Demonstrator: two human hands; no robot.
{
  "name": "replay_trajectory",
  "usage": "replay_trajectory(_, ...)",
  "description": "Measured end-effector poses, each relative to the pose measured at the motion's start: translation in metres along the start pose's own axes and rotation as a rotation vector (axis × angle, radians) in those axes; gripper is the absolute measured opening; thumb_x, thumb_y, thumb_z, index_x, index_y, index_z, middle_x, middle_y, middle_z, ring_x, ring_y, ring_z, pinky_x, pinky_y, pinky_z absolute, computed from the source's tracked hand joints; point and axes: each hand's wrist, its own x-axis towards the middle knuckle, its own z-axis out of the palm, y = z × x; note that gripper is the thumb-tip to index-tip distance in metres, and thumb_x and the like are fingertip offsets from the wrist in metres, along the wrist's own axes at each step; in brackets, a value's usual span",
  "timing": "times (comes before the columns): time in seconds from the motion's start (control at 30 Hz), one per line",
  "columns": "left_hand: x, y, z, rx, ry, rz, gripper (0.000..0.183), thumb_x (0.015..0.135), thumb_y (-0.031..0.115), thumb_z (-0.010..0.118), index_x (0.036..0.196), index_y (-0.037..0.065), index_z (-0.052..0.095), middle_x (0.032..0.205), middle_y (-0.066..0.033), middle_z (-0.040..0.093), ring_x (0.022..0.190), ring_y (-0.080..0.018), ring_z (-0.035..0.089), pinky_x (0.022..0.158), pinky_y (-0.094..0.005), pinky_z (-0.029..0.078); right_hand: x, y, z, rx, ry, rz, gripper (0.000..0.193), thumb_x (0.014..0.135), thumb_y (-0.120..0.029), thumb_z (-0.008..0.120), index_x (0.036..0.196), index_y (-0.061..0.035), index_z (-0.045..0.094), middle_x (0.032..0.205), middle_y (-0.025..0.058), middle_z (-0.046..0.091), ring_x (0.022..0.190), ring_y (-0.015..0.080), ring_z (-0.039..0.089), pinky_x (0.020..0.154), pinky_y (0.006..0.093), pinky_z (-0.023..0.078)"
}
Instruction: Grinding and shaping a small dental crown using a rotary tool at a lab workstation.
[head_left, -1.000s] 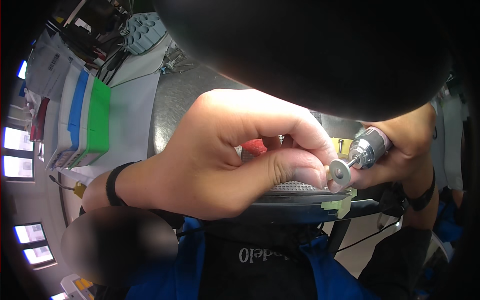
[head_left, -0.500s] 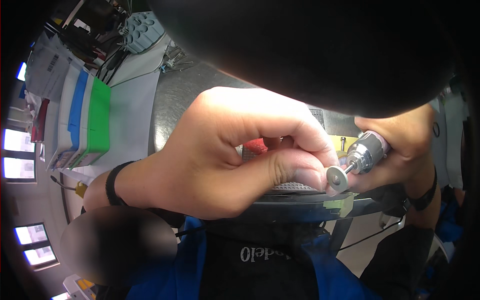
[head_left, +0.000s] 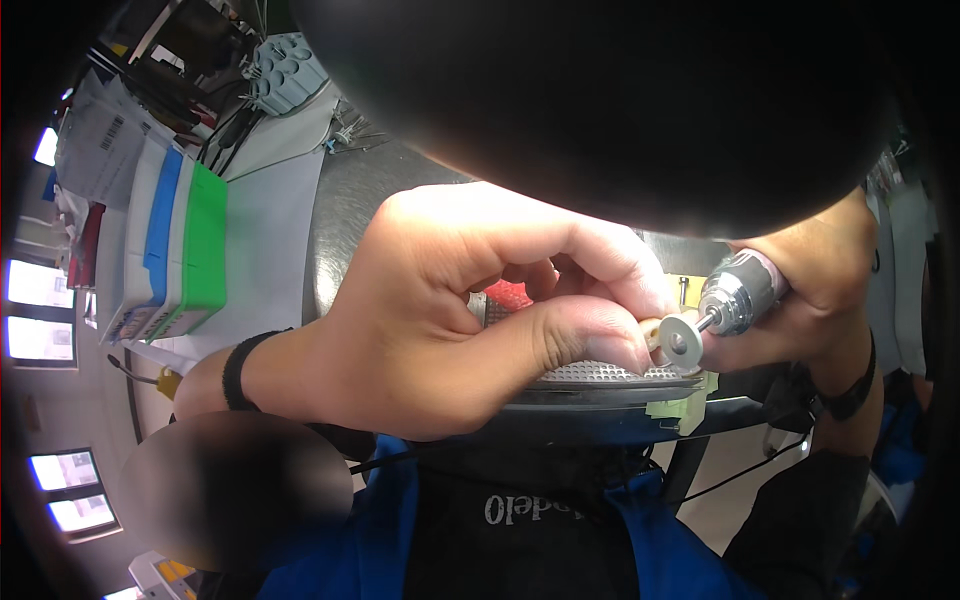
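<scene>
Our left hand (head_left: 460,310) pinches a small piece (head_left: 651,331); our right hand (head_left: 815,270) grips the tool (head_left: 737,294). We should brace both, pressing the disc (head_left: 670,348) lightly.

Bright light washed out the upper edge of the left hand (head_left: 410,310). Above it, a black shape (head_left: 640,110) loomed out of focus; left of the hand, the worktop (head_left: 350,200) shone dully. Farther left of it, panes (head_left: 42,338) glared, bowed by fisheye distortion, near a black rim.
</scene>
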Motion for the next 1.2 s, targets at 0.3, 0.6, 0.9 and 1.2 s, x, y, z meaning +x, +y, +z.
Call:
replay_trajectory(0.3,0.0,0.001,-0.003,0.089,-0.022,0.014,0.017,0.091,0.004,0.07,0.099,-0.01,0.065,0.095,-0.0169,0.07,0.091,-0.0187,0.067,0.086,-0.0341,0.053,-0.001,-0.008,0.011,-0.104,0.214,-0.015,0.051,0.058,-0.022,0.091,0.095,0.0066,0.072,0.081,0.0135,0.071,0.069,0.0231,0.069,0.06,0.0292,0.051)
replay_trajectory(0.6,0.001,-0.001,-0.004,0.162,-0.014,0.071,0.015,0.088,0.001,0.072,0.097,-0.009,0.066,0.093,-0.0174,0.071,0.089,-0.0197,0.068,0.085,-0.0336,0.053,0.0,-0.012,0.011,-0.148,0.179,0.031,0.053,0.054,-0.028,0.092,0.092,0.0033,0.072,0.08,0.012,0.071,0.068,0.0232,0.07,0.061,0.0293,0.052)
replay_trajectory(0.9,0.0,0.001,-0.003,0.176,0.002,0.064,0.012,0.087,-0.001,0.073,0.094,-0.008,0.067,0.091,-0.0162,0.071,0.087,-0.0183,0.068,0.083,-0.0324,0.053,-0.001,-0.014,0.009,-0.206,0.172,0.011,0.054,0.053,-0.03,0.094,0.09,0.0011,0.071,0.084,0.0136,0.072,0.072,0.0247,0.071,0.064,0.0308,0.053)
replay_trajectory(1.2,0.006,0.006,-0.008,0.129,0.1,-0.191,0.017,0.087,0.002,0.074,0.101,-0.006,0.068,0.094,-0.014,0.072,0.09,-0.0184,0.069,0.081,-0.032,0.055,-0.002,-0.005,0.007,-0.194,0.16,0.105,0.039,0.06,-0.022,0.09,0.087,0.0006,0.074,0.084,0.0126,0.073,0.07,0.0232,0.071,0.065,0.0282,0.053)
